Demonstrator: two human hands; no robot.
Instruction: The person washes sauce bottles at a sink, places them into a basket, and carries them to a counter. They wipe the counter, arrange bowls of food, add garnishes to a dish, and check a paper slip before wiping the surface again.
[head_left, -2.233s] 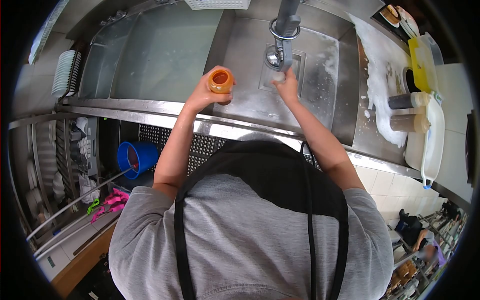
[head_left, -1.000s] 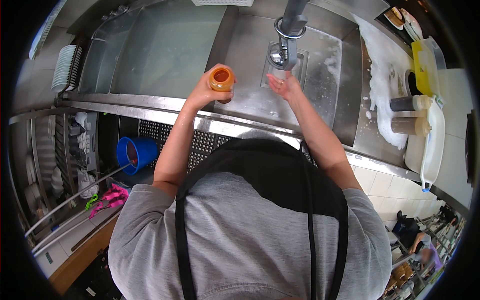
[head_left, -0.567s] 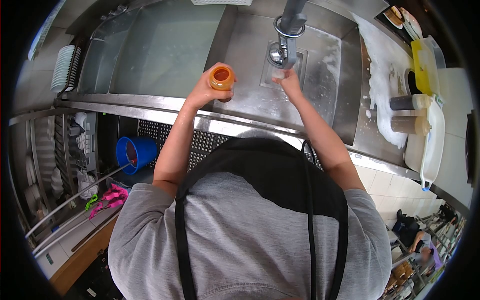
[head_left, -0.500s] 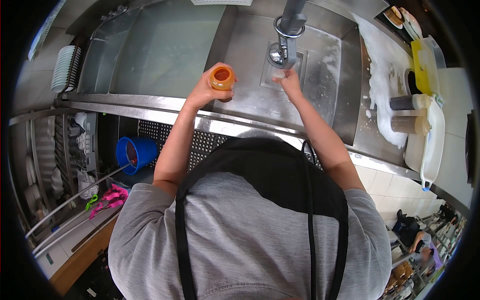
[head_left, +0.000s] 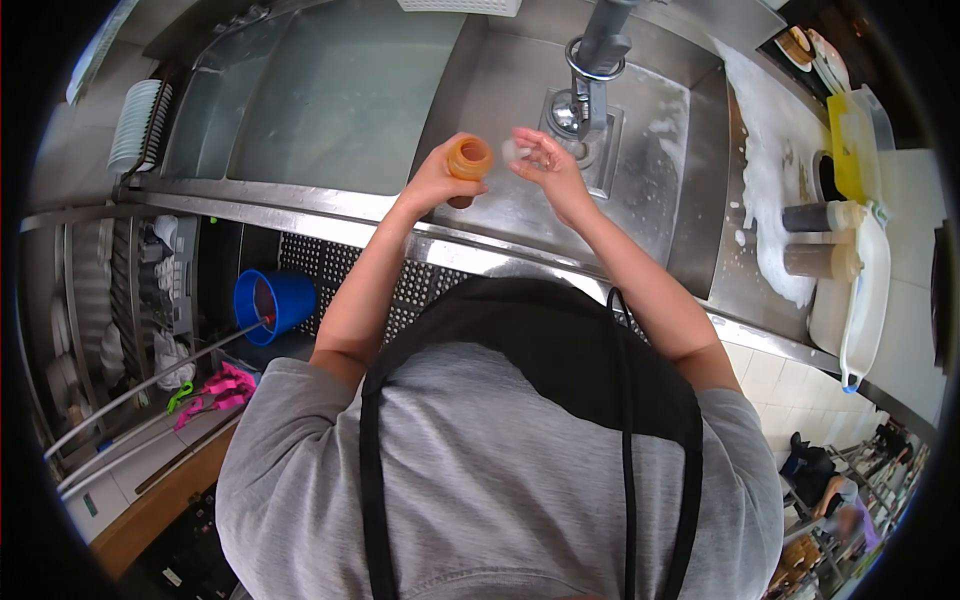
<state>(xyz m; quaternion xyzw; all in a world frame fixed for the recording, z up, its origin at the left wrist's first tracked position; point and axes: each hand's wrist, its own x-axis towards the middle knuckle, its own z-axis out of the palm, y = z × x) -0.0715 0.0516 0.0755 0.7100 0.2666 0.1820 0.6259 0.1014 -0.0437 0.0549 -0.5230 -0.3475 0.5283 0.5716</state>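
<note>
My left hand (head_left: pixel 437 182) is wrapped round an orange bottle (head_left: pixel 469 157), its open mouth facing up, above the near left part of the steel sink (head_left: pixel 640 200). Just to the right, my right hand (head_left: pixel 548 166) holds a small whitish, translucent piece (head_left: pixel 514 151) at its fingertips, close to the bottle's mouth but apart from it. Beyond my right hand hangs the grey spray head (head_left: pixel 590 105) with its metal ring, over the square drain.
A basin of cloudy water (head_left: pixel 340 100) lies left. Right are a foamy counter (head_left: pixel 765 200), two squeeze bottles (head_left: pixel 822 262), and a yellow container (head_left: pixel 850 150). A blue bucket (head_left: pixel 285 302) stands lower left. Another person (head_left: pixel 840 490) is far off at lower right.
My right hand has moved left from under the spray head to beside the bottle, with the whitish piece in its fingers. The camera view has shifted slightly.
</note>
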